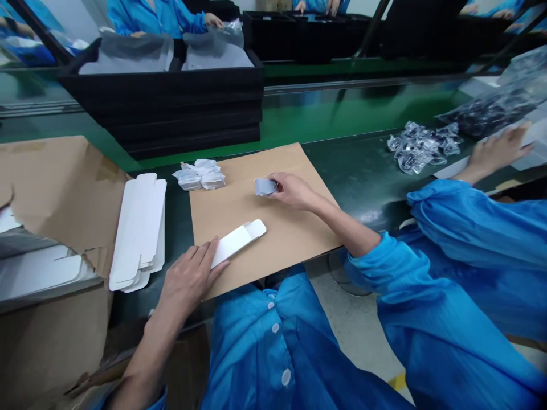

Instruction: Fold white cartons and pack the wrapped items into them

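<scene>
My left hand is closed around the near end of a narrow white carton, which lies at a slant just over the brown cardboard sheet. The carton's far end, with its flap out, points toward the right. Above the sheet's middle, my right hand pinches a small pale grey wrapped packet; its contents cannot be made out. Several white wrapped packets sit in a bunch at the sheet's far left corner. Left of the sheet lies a stack of flattened white cartons.
An opened cardboard box with white cartons inside stands at the left. Stacked black trays rise behind. To the right are clear-wrapped small items and a co-worker's hand. Other people work across the green bench.
</scene>
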The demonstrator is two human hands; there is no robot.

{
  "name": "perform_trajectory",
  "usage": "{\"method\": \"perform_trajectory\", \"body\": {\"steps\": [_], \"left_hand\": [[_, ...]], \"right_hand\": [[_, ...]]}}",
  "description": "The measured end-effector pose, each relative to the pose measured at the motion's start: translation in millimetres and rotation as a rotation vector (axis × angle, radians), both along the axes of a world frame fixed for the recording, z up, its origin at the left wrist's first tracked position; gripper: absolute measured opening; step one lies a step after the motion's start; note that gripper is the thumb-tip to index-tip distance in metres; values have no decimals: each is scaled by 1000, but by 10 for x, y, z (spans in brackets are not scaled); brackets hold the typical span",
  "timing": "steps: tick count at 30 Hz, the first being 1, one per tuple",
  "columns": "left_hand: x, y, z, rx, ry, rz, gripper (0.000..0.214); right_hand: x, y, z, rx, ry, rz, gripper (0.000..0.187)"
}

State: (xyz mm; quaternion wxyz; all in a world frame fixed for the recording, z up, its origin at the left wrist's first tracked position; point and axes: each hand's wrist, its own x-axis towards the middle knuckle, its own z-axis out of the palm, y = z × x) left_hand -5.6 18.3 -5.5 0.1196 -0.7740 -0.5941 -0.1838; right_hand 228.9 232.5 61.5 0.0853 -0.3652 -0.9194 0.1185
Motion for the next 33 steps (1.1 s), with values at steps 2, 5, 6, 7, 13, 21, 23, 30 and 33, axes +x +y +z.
{"method": "perform_trajectory", "body": {"steps": [2,5,6,7,13,21,23,30,33], "left_hand": [[26,-37,36,54,14,14,52],[81,-69,77,113,12,31,58],[96,-75,85,135,19,35,59],[107,-81,91,157,30,41,61],[132,-110,143,226,77,-58,71],[107,-135,175,260,19,-112,69],[109,-135,175,277,18,-103,71],[131,-83,199,281,11,-207,61],[183,-55,175,322,16,-159,61]], "right_hand": [[57,-305,31,40,138,-59,33],[138,-785,116,117,121,-7,30],[161,-905,149,137,35,33,29],[183,-995,181,152,-54,68,29],[232,-1086,288,235,-318,198,27],[250,-1065,350,-54,9,309,44],[296,-1013,338,-307,254,255,63],[327,-1014,319,-686,467,159,59],[265,-1138,265,-803,534,182,67]]}}
